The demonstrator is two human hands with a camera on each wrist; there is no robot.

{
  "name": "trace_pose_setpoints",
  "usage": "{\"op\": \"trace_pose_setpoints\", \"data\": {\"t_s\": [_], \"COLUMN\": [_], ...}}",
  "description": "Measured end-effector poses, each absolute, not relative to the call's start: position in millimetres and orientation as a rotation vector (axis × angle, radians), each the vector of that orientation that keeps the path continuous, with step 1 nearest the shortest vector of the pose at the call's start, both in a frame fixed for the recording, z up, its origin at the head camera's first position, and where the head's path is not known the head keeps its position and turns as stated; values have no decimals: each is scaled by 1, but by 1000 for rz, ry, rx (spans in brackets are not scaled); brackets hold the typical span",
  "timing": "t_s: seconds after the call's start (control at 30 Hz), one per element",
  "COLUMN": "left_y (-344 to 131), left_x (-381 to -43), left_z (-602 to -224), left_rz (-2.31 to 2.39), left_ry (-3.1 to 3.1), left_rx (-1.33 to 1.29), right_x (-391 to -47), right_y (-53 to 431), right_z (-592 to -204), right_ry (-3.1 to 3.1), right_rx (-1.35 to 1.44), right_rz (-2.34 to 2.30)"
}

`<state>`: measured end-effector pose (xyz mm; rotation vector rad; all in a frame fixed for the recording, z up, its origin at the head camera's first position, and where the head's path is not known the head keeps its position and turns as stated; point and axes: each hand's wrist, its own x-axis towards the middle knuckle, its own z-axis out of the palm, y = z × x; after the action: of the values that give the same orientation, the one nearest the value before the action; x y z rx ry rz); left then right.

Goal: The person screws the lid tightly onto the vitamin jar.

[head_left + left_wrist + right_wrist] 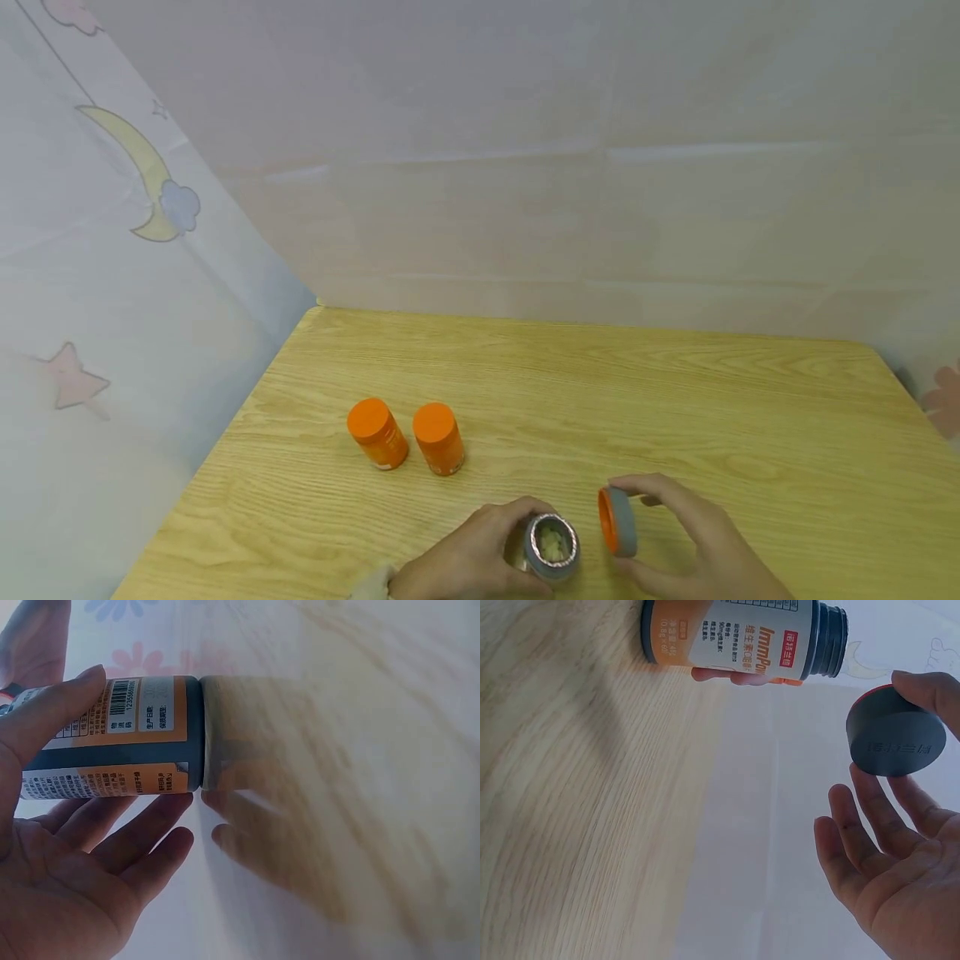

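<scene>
My left hand (476, 550) grips a grey supplement bottle (557, 572) around its side, thumb on one side and fingers on the other. Its mouth is uncapped, and pale pieces (553, 543) show inside. In the left wrist view the bottle (161, 735) has an orange and white label, and its base meets the tabletop. Just right of the bottle, my right hand (701, 537) pinches a grey screw cap (624, 523) by its edge. The cap's orange inside faces the bottle, apart from it. Threads on the bottle neck (831, 639) show in the right wrist view.
Two orange jars with orange lids, a left one (381, 437) and a right one (440, 442), stand upright left of the hands. The wooden table (600, 400) ends against a pale cloth backdrop (487, 167). Another printed cloth (135, 333) hangs along the left.
</scene>
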<state>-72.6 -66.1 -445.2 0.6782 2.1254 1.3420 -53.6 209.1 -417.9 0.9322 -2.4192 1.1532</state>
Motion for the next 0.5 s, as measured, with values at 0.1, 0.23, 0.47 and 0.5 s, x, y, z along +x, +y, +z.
{"op": "trace_pose_setpoints", "data": {"t_s": [0.1, 0.23, 0.47, 0.5], "left_y": [-66, -65, -63, -63], "left_x": [-72, -73, -74, -74], "left_z": [-446, -446, -447, -447], "left_rz": [1334, 1330, 1334, 1333], "left_ry": [2147, 2144, 2128, 2131], "left_rx": [689, 674, 668, 673], "right_x": [-55, -57, -58, -58], "right_y": [207, 203, 196, 195], "right_z": [-418, -417, -412, -412], "right_ry": [-2398, -2365, -2380, -2366], "right_rx": [975, 1039, 1090, 1109], "right_rz": [1176, 1196, 1161, 1161]}}
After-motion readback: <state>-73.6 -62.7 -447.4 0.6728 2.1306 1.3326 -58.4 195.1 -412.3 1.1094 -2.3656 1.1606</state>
